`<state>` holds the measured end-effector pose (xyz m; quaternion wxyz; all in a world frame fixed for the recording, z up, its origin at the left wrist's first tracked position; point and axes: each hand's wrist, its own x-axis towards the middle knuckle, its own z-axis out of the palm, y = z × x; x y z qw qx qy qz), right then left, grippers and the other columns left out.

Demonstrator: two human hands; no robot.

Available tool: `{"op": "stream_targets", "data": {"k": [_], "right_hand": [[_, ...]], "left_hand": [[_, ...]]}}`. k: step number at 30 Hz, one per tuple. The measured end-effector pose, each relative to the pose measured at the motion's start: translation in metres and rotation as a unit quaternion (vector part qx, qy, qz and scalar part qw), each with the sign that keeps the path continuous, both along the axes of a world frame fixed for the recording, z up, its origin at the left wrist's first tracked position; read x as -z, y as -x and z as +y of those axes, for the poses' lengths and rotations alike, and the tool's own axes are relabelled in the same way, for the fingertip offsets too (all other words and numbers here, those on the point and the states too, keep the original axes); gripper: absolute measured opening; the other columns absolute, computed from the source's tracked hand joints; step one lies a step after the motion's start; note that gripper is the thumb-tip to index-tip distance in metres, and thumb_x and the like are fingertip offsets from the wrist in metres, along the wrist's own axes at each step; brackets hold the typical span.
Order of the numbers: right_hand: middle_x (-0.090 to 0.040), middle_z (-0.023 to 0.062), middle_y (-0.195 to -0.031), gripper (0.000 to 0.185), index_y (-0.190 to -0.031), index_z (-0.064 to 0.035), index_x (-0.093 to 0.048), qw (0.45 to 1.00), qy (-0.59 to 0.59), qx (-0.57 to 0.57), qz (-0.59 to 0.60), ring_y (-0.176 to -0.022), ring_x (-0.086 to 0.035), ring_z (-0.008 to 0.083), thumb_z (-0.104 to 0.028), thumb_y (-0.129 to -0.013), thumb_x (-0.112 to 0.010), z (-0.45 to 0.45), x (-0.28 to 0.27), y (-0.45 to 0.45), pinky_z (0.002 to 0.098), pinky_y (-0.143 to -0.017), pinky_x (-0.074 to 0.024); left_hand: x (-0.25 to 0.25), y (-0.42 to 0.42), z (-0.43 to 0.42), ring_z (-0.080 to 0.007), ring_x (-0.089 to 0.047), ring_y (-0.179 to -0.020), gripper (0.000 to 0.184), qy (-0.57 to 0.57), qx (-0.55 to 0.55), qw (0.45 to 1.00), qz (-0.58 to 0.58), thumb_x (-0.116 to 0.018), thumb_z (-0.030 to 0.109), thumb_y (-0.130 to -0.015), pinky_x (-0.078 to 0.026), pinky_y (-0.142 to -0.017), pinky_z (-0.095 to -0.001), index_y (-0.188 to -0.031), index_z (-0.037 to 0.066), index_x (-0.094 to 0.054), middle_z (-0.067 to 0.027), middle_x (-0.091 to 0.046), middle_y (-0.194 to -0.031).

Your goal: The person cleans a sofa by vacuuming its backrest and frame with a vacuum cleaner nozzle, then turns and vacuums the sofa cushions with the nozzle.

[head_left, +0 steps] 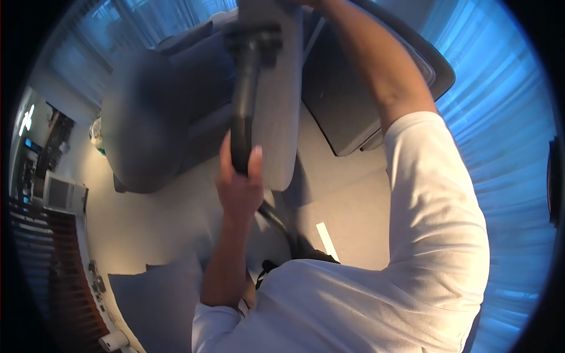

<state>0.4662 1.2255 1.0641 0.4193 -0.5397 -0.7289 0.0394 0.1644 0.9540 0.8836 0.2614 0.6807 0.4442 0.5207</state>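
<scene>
My left hand [240, 191] is wrapped round the dark tube of a vacuum cleaner wand [242, 112]. Its wide brush head [254, 42], blurred by motion, lies against the face of a long grey cushion [276, 123]. A black hose [273, 217] runs from below that hand toward my body. At the top edge of the view my right hand [309, 2] is at the upper end of the cushion, gripping it; most of its fingers are cut off by the frame.
Behind the cushion stands a grey sofa [200, 76] with a large rounded grey piece [144, 123] on the left. A dark box-like piece [341, 94] is at the right. Grey cushions [156, 300] lie lower left on the pale floor [353, 200]. Sheer curtains [506, 147] hang at the right.
</scene>
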Motion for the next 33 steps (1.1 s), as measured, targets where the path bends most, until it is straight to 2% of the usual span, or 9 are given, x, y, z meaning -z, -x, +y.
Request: {"op": "stream_targets", "data": {"k": [3,6,9,13,17,20,22,25,33], "right_hand": [[-0.069,0.0062,-0.098,0.045,-0.114,-0.0048,-0.069,0.964,-0.052,-0.259,-0.014,-0.093,-0.061,0.0179,-0.036,-0.085,-0.083,0.062,0.030,-0.019,0.0356,-0.086,-0.0511],[-0.068,0.0041,-0.094,0.045,-0.109,-0.0058,-0.070,0.958,0.041,-0.211,0.189,-0.090,-0.061,0.0169,-0.034,-0.081,-0.088,0.023,0.026,-0.010,0.0356,-0.083,-0.0503],[-0.069,0.0060,-0.098,0.046,-0.109,-0.0061,-0.070,0.973,0.053,-0.165,0.155,-0.094,-0.062,0.0193,-0.036,-0.080,-0.088,0.026,0.025,-0.028,0.0355,-0.089,-0.0503],[-0.072,0.0154,-0.103,0.054,-0.114,-0.0026,-0.070,0.992,-0.099,-0.036,0.064,-0.104,-0.067,0.0337,-0.045,-0.083,-0.082,0.020,0.032,-0.048,0.0431,-0.098,-0.0501],[-0.064,0.0200,-0.125,0.055,-0.127,-0.0073,-0.067,0.976,-0.167,0.118,-0.078,-0.114,-0.064,0.0336,-0.049,-0.091,-0.072,-0.008,0.042,-0.036,0.0444,-0.101,-0.0515],[-0.056,0.0257,-0.133,0.063,-0.133,-0.0113,-0.064,0.982,-0.182,0.042,-0.029,-0.128,-0.053,0.0424,-0.053,-0.086,-0.075,-0.047,0.069,-0.011,0.0507,-0.111,-0.0409],[-0.057,0.0240,-0.131,0.063,-0.131,-0.0116,-0.064,0.973,-0.223,0.035,-0.048,-0.128,-0.051,0.0429,-0.051,-0.083,-0.077,-0.095,0.095,0.024,0.0522,-0.112,-0.0393],[-0.051,0.0233,-0.131,0.063,-0.128,-0.0100,-0.062,0.977,-0.205,0.032,-0.053,-0.128,-0.048,0.0460,-0.046,-0.080,-0.080,-0.184,0.124,0.087,0.0592,-0.115,-0.0336],[-0.056,0.0180,-0.109,0.051,-0.113,-0.0065,-0.067,0.985,-0.080,-0.122,-0.093,-0.110,-0.053,0.0397,-0.047,-0.083,-0.076,-0.278,0.141,0.126,0.0577,-0.107,-0.0379]], "left_hand": [[-0.058,-0.039,0.022,-0.0192,-0.071,-0.077,0.051,0.046,-0.025,0.998,0.042,-0.064,0.027,-0.101,-0.055,-0.072,-0.0331,-0.142,-0.001,-0.052,-0.0091,-0.071,-0.084],[-0.034,-0.035,0.024,-0.0222,-0.075,-0.086,0.054,0.032,0.002,0.998,0.055,-0.065,0.028,-0.100,-0.057,-0.076,-0.0347,-0.143,-0.001,-0.051,-0.0132,-0.075,-0.090],[0.040,-0.011,0.001,-0.0359,-0.075,-0.094,0.056,0.003,-0.003,0.984,0.176,-0.066,0.030,-0.098,-0.059,-0.080,-0.0424,-0.145,0.004,-0.050,-0.0222,-0.073,-0.099],[0.127,0.045,-0.076,-0.0398,-0.070,-0.105,0.059,0.289,-0.018,0.934,0.207,-0.072,0.031,-0.093,-0.054,-0.092,-0.0453,-0.142,0.005,-0.052,-0.0225,-0.069,-0.114],[0.168,0.121,-0.123,-0.0380,-0.066,-0.115,0.058,0.296,0.000,0.934,0.199,-0.071,0.030,-0.094,-0.052,-0.097,-0.0447,-0.140,0.001,-0.053,-0.0232,-0.068,-0.121],[0.191,0.166,-0.135,-0.0255,-0.068,-0.078,0.057,0.240,-0.021,0.945,0.223,-0.068,0.022,-0.095,-0.057,-0.071,-0.0392,-0.143,0.001,-0.046,-0.0142,-0.068,-0.101],[0.142,0.159,-0.145,-0.0161,-0.062,-0.069,0.044,0.347,-0.074,0.935,-0.010,-0.065,0.013,-0.095,-0.054,-0.061,-0.0326,-0.134,0.001,-0.049,-0.0079,-0.061,-0.085],[0.121,0.156,-0.143,-0.0107,-0.059,-0.063,0.034,0.243,-0.040,0.962,-0.117,-0.068,0.007,-0.092,-0.050,-0.057,-0.0270,-0.121,0.001,-0.051,-0.0034,-0.057,-0.080],[0.220,0.265,-0.200,-0.0266,-0.065,-0.076,0.052,0.169,-0.076,0.975,0.122,-0.081,0.031,-0.083,-0.055,-0.074,-0.0399,-0.117,-0.002,-0.059,-0.0104,-0.065,-0.085]]}}
